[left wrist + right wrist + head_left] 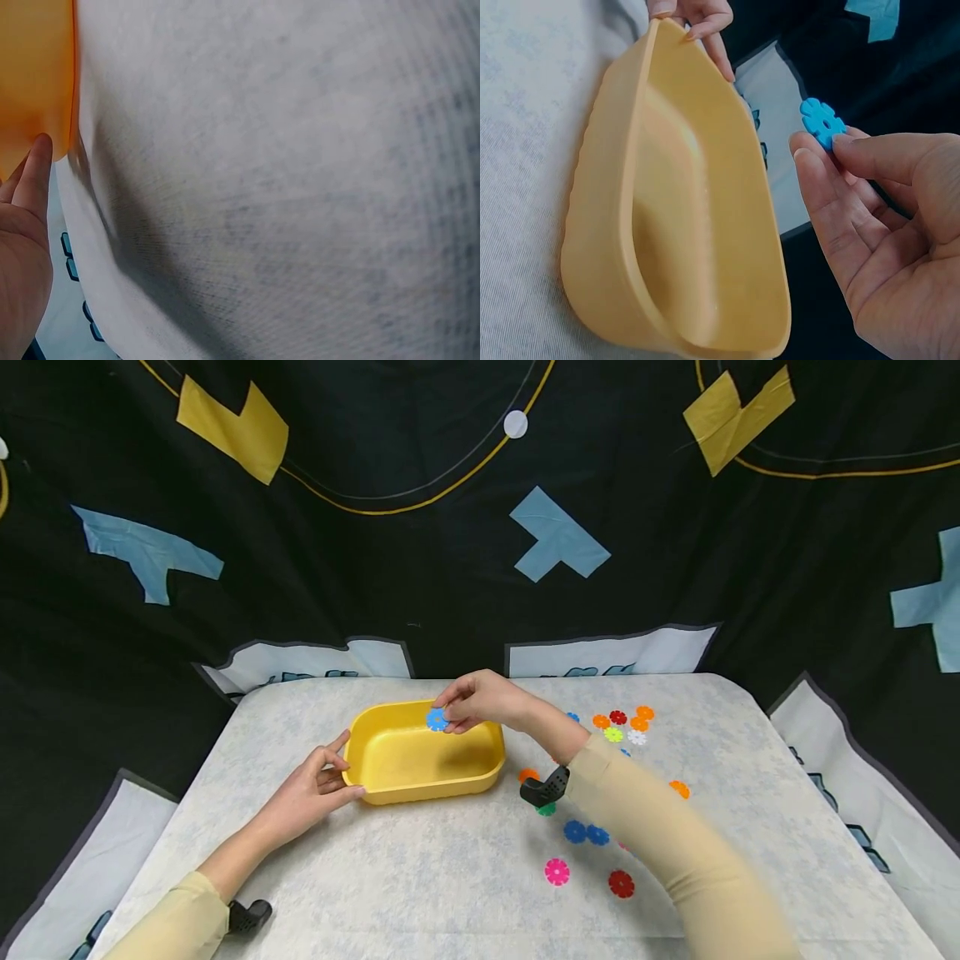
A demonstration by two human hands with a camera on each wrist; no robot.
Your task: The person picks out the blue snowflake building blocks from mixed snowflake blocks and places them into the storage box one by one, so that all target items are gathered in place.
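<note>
While the left hand (309,791), fingers spread, holds the tub (431,791) by its left end, apparently steadying it, the right hand (486,699) pinches a blue disc (432,725) between its fingers above the tub.

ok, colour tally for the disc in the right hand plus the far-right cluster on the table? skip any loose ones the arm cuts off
Blue disc, in the right hand: 1
Orange discs: 3
Red disc: 1
Yellow-green disc: 1
White disc: 1
Total: 7
</note>
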